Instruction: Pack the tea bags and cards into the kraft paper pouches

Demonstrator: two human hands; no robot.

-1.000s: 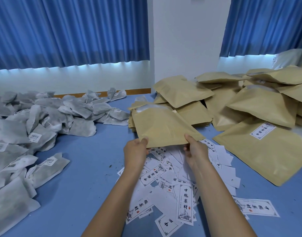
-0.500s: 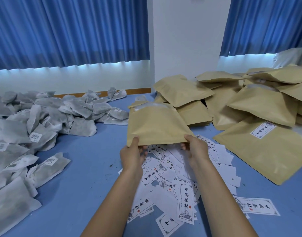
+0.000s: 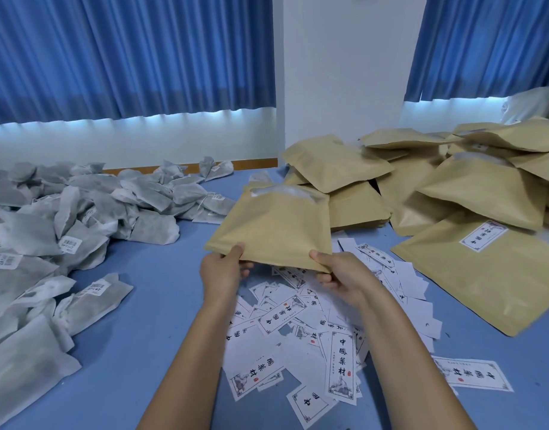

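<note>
I hold a kraft paper pouch (image 3: 274, 226) above the table with both hands. My left hand (image 3: 222, 270) pinches its near left corner, and my right hand (image 3: 340, 276) grips its near right corner. The pouch's open mouth faces away from me, and something white shows inside it. Loose white cards (image 3: 313, 330) with black print lie scattered under my hands. A heap of grey tea bags (image 3: 65, 221) covers the left side of the table.
Filled and flat kraft pouches (image 3: 453, 193) pile up at the right and back right; one large pouch (image 3: 490, 271) carries a white label. The table top (image 3: 149, 305) is blue. Blue curtains and a white wall stand behind it.
The pouch has swung round in my hands, from pointing right to square and then tilted left. It now sits a little further left over the cards.
</note>
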